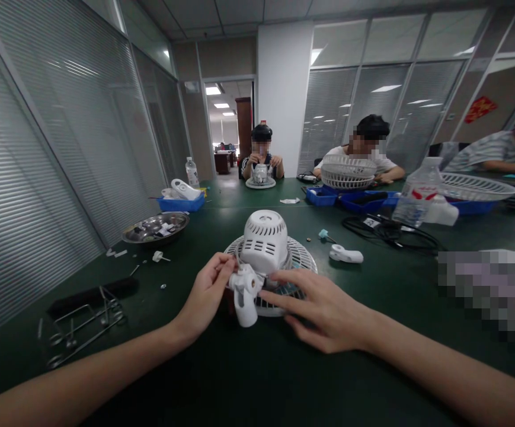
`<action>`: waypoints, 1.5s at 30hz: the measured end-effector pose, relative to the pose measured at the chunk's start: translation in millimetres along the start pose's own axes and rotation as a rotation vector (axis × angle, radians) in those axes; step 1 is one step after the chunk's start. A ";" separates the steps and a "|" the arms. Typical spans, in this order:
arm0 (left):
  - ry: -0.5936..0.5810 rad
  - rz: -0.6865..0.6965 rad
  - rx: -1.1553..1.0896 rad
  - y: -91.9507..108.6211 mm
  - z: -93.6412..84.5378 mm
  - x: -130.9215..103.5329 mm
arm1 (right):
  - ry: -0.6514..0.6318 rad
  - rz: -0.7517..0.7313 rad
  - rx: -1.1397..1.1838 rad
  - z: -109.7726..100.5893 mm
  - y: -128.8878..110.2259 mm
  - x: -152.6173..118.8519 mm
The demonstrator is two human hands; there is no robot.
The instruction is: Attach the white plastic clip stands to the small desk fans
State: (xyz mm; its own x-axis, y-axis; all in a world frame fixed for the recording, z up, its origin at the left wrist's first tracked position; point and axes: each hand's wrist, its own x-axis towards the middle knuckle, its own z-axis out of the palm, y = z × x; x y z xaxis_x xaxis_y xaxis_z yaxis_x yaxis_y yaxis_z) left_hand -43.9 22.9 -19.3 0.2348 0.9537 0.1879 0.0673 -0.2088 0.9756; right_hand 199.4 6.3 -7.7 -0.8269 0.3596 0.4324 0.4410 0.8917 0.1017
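Mid-frame, the white bracket [245, 305] points downward, left edge pinched by my left hand [204, 295], my open right hand [330, 309] alongside.

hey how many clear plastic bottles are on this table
2: the left bottle is beyond the left-hand blue tray; the right bottle is well right of the white motor housing. Others could be hidden.

From my remote station I pick out a white pillar [282, 95]. To its left I see blinds [79, 112], a brown cabinet [243, 127] and, nearer my camera, a small bottle [192, 173]; to its right, a red decoration [482, 109], a co-worker [337, 154] and a large bottle [415, 196].
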 end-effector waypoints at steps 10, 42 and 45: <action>0.144 0.173 0.869 20.8 -11.4 -4.8 | -0.125 -0.062 0.128 -1.5 -18.6 7.2; 0.089 0.285 0.744 13.2 -17.3 2.1 | -0.192 0.034 0.204 0.5 -19.6 12.5; 0.135 0.261 0.888 21.0 -17.0 1.1 | -0.191 0.032 0.204 0.9 -20.5 12.8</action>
State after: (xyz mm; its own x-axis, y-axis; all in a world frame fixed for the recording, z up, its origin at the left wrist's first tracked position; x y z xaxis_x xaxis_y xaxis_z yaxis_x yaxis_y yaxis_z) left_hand -58.7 23.3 3.4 0.2360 0.8587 0.4549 0.7576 -0.4558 0.4672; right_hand 179.5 -7.1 -5.1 -0.8731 0.4165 0.2534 0.4045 0.9090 -0.1005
